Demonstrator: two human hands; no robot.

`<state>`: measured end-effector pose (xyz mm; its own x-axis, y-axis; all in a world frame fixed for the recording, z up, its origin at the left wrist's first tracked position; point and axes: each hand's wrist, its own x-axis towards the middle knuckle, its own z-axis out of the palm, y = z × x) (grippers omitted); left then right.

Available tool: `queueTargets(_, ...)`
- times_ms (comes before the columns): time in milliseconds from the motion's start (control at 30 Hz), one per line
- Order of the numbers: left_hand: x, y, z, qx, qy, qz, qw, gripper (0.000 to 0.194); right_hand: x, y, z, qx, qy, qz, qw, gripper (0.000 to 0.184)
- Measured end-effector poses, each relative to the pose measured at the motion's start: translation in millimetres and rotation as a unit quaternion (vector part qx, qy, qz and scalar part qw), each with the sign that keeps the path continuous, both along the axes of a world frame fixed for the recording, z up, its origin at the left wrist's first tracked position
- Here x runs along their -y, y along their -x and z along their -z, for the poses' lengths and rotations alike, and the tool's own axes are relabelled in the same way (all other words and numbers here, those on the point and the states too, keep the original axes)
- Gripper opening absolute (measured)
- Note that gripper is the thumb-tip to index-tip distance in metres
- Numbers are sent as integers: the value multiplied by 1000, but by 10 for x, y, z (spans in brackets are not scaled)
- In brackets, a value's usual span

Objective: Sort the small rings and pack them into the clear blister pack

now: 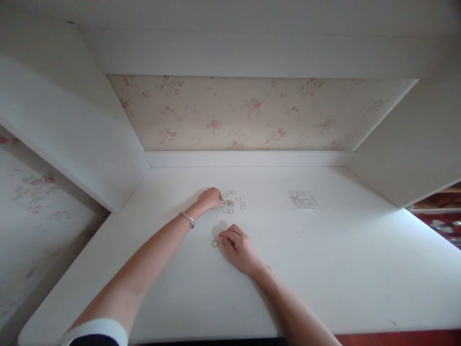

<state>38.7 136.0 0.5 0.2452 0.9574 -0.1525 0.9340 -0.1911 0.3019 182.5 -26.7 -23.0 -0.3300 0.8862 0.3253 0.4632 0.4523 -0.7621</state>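
Several thin, pale rings [231, 211] lie in a loose cluster on the white tabletop, some overlapping in the middle. At the left edge of this cluster is my left hand [211, 198], its fingers closed and pointing down at the rings; whatever is in the pinch is hidden. My right hand [240, 247] rests nearer to me with curled fingers, thumb and index tips close together. Just left of those tips a yellowish ring [215, 244] lies flat, apart from the cluster. Whether the right fingertips hold anything is too small to tell.
A clear, crumpled plastic bag [303, 199] lies to the right of the rings on the white table [342, 269]. White panels [72, 110] rise on both sides, and floral wallpaper [252, 113] covers the back. A shelf overhangs above.
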Motion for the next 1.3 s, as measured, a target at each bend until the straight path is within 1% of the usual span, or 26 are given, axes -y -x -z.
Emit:
queueTargets(133, -7, -18, -24, -11, 13, 1, 1000, 18, -16, -9, 0, -20, 3, 12, 1000, 22)
queueTargets(267, 7, -23, -31, 0, 18, 4, 1000, 16, -36, -25, -2, -28, 9, 17, 999, 23)
queueTargets(367, 17, -2, -58, 24, 3, 13, 1000, 16, -46, -30, 3, -35, 14, 25, 999, 24)
queueTargets(500, 89, 64, -160, 68, -42, 22, 997, 23, -52, -19, 7, -44, 18, 34, 998, 26)
queueTargets(600, 286, 139, -243, 100, -59, 39, 992, 27, -57, -14, 8, -46, 22, 43, 998, 26)
queueTargets(667, 503, 201, -263, 121, -54, 56, 990, 29, -65, -20, 11, -51, 20, 57, 997, 27)
queueTargets(700, 629, 234, -257, 147, -48, 65, 986, 29, -70, -25, 15, -54, 18, 65, 996, 27)
queueTargets(767, 893, 298, -218, 174, -53, 58, 982, 27, -80, -34, 25, -55, 13, 79, 995, 27)
queueTargets(833, 1136, 352, -154, 182, -42, 52, 981, 25, -85, -38, 38, -48, 12, 83, 995, 27)
queueTargets(933, 1399, 397, -57, 188, -30, 29, 981, 21, -80, -29, 49, -32, 14, 77, 996, 26)
queueTargets(1067, 1552, 398, 13, 172, -18, 24, 985, 20, -67, -12, 38, -18, 14, 72, 997, 26)
queueTargets(1233, 1594, 374, 43, 126, -42, 44, 990, 18, -71, -8, 32, -14, 22, 72, 997, 25)
queueTargets(1300, 1601, 377, 52, 122, -51, 45, 990, 18, -78, -10, 37, -13, 26, 74, 997, 26)
